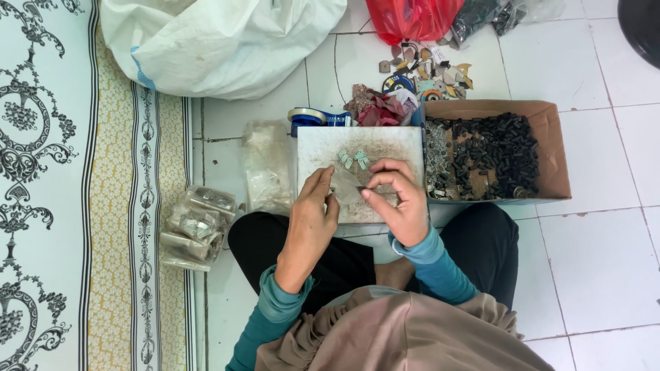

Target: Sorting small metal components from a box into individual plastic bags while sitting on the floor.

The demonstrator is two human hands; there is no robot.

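Head view | small clear bag [346,187] pinched between left grip [311,213] and right grip [399,203]

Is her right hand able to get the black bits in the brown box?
Probably yes: the right hand is beside the open-topped cardboard box, and nothing covers the black pieces.
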